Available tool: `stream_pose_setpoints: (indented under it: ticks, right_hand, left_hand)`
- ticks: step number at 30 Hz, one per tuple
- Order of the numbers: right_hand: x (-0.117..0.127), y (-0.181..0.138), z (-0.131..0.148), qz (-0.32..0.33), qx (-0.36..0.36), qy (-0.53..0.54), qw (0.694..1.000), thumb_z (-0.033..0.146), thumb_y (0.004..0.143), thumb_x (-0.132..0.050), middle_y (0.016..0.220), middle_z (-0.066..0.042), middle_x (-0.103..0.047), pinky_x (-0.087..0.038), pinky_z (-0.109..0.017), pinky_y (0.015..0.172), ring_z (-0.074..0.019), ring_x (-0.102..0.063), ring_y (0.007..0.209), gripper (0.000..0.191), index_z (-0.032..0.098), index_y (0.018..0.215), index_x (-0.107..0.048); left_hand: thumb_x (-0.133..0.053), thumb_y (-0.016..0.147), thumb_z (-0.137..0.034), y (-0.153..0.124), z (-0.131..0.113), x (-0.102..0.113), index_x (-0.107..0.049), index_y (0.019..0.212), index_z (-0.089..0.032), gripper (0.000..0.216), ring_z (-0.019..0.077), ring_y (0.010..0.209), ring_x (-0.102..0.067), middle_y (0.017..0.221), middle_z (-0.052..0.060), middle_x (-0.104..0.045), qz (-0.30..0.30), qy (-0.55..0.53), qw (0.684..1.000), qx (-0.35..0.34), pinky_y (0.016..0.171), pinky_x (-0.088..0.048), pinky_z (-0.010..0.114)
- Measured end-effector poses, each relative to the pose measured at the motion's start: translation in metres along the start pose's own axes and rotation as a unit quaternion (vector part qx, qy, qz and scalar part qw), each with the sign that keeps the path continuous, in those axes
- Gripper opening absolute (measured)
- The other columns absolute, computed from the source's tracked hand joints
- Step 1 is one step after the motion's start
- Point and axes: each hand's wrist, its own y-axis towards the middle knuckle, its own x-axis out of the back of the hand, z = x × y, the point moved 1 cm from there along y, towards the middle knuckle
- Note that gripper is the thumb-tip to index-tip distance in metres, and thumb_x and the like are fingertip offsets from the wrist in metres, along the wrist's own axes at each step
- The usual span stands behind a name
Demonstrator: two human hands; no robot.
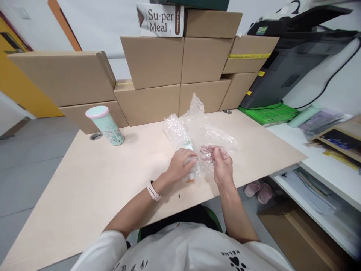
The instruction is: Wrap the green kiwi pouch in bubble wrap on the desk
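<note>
Bubble wrap [178,130] is lying crumpled near the middle of the table [129,173], spreading upward and to the right around a slim packet [187,144]. The left hand [182,164] is resting on the packet, its fingers curling over the plastic; I cannot tell whether they are gripping. The right hand [223,165] is pinching a loose edge of the wrap between thumb and fingers.

The pale wooden tabletop is holding a mint cup [106,127] with a pink rim, well to the left. Cardboard boxes [153,62] are standing stacked along the far edge, and a white carton [161,22] is sitting above them. A dark printer [287,64] is looming at far right, beside white shelves [284,137]. Pink slippers [258,191] are lying on the grey floor [53,165] below, while a yellow door [36,88] is showing at far left.
</note>
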Motion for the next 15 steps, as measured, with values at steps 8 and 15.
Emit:
stream_pose_setpoints:
  ticks: [8,15]
  right_hand:
    - [0.012,-0.003,0.027,0.014,0.022,0.020,0.999,0.056,0.082,-0.072,0.092,-0.008,-0.078,-0.055,-0.027,0.058,-0.0222,-0.075,0.082,0.038,0.020,0.092,-0.066]
    - [0.071,0.034,0.030,-0.193,0.109,-0.092,0.971,0.064,0.083,-0.061,0.104,-0.012,-0.073,-0.059,-0.042,0.075,-0.0275,-0.073,0.093,0.051,0.019,0.106,-0.061]
  left_hand:
    - [-0.040,0.102,-0.053,0.000,-0.024,0.006,-0.073,0.099,-0.023,0.045,0.0243,0.093,-0.056,0.092,0.008,-0.067,0.069,0.249,0.959,-0.120,0.107,-0.029,0.054]
    - [-0.051,0.098,-0.038,0.010,-0.021,0.046,-0.072,0.065,-0.019,0.043,0.0289,0.090,-0.058,0.081,0.013,-0.066,0.048,0.363,0.929,0.046,0.091,-0.038,0.050]
